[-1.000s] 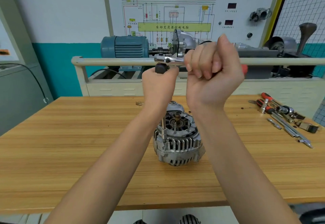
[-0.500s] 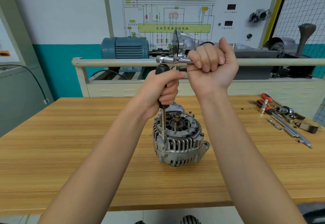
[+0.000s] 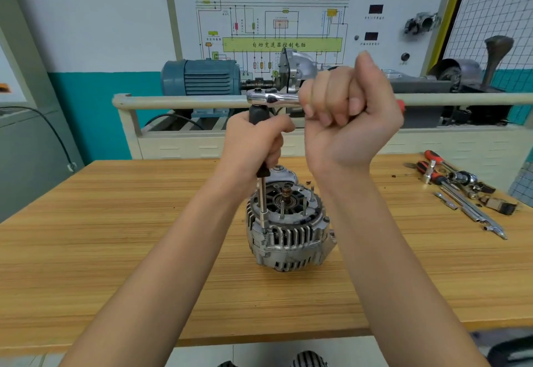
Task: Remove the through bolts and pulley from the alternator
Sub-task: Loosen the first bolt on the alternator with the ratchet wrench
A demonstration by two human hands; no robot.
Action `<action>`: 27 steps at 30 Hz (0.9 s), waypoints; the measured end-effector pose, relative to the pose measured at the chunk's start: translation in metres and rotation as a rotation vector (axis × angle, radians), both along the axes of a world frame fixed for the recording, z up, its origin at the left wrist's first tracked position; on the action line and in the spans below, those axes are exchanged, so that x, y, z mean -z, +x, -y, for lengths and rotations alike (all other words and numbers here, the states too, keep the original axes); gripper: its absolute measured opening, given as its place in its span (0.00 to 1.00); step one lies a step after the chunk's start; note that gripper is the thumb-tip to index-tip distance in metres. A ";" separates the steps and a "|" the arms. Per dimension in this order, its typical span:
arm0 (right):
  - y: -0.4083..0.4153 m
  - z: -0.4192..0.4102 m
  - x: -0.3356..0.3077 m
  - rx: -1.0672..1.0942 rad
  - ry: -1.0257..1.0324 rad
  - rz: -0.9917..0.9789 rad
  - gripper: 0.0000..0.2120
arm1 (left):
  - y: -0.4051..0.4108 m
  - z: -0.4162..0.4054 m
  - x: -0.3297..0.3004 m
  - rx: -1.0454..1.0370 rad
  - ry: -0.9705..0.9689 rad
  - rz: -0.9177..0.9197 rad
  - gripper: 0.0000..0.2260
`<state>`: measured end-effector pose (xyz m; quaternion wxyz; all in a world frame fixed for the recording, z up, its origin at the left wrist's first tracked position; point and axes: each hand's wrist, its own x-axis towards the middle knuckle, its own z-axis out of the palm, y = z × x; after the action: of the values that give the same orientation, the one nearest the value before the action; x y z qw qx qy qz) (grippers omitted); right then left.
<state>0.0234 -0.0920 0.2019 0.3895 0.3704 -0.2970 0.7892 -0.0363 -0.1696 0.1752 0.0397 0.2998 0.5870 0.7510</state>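
Observation:
The silver alternator (image 3: pixel 288 234) stands on the wooden table (image 3: pixel 115 237), open end up, with its shaft and several studs showing. A long driver extension (image 3: pixel 263 208) rises upright from a bolt on the alternator's left rim. My left hand (image 3: pixel 253 144) is shut around the black grip of that extension. A chrome ratchet (image 3: pixel 274 98) sits level on top of it. My right hand (image 3: pixel 349 118) is shut on the ratchet's handle, whose red end pokes out at the right. The pulley is hidden under the alternator.
Loose tools (image 3: pixel 461 190) lie at the table's right end: red-handled screwdrivers, sockets and long bars. Behind the table runs a cream rail (image 3: pixel 178 101) before a blue motor (image 3: pixel 202 78) and a wiring-diagram panel. A wire cage stands at the far right.
My right hand has swung the ratchet handle round to the right and back toward me. My left hand slid down the extension's grip. The alternator turned slightly on the table.

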 end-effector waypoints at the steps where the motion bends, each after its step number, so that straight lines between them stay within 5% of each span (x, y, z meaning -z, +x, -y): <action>1: -0.001 -0.007 -0.002 -0.097 -0.039 0.053 0.25 | -0.003 0.005 -0.001 0.118 -0.012 -0.001 0.18; 4: -0.007 -0.023 -0.003 -0.414 -0.219 0.160 0.23 | -0.011 0.014 -0.004 0.494 -0.076 0.000 0.17; 7: -0.009 -0.026 -0.002 -0.481 -0.312 0.167 0.22 | -0.012 0.011 -0.005 0.579 -0.107 0.016 0.19; 17: 0.002 0.025 0.006 0.348 0.030 -0.046 0.20 | 0.005 -0.017 0.000 -0.266 0.042 0.028 0.18; 22: -0.002 -0.001 0.000 0.022 0.012 0.012 0.24 | 0.000 -0.002 0.000 -0.014 -0.001 0.018 0.18; 27: -0.012 -0.028 -0.005 -0.453 -0.246 0.191 0.24 | -0.011 0.009 -0.002 0.460 -0.038 0.001 0.18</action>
<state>0.0115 -0.0642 0.2072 0.2151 0.3012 -0.1441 0.9177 -0.0468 -0.1789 0.1775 0.2157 0.4246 0.5174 0.7110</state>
